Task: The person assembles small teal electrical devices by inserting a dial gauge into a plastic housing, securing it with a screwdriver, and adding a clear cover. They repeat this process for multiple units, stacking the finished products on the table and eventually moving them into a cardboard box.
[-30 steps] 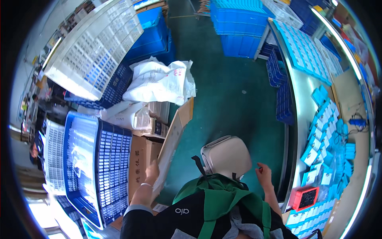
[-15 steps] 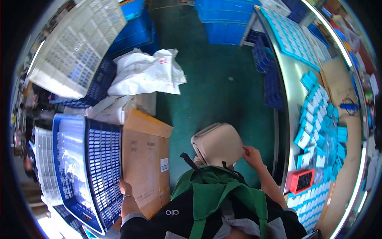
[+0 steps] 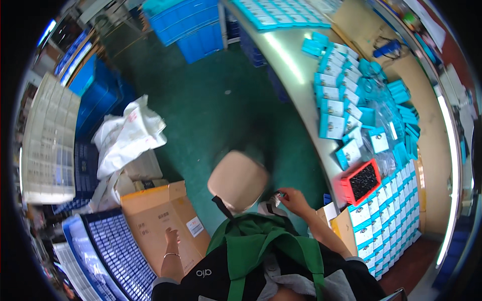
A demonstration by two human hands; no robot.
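Note:
My left hand (image 3: 172,237) is raised above the brown cardboard box (image 3: 165,215), its fingers loosely apart and nothing seen in them. On the other side my right hand (image 3: 295,201) hangs low beside a beige stool (image 3: 239,179), apart from its seat. The right fingers are loosely bent, with a gap between thumb and fingertips; no held thing shows. Just beyond the fingertips is a grey-white shoe (image 3: 271,203). My green apron covers part of the stool's near side.
At right a metal table (image 3: 286,65) carries teal-and-white small boxes (image 3: 332,125) and a red bin of small black parts (image 3: 364,181). Blue crates (image 3: 198,45) stand ahead. At left are a blue basket (image 3: 118,246), a white sack (image 3: 130,135) and a white crate (image 3: 47,145).
My view has turned to the right. My right hand has come off the stool's edge, and my left hand has left the rim between the blue basket and cardboard box.

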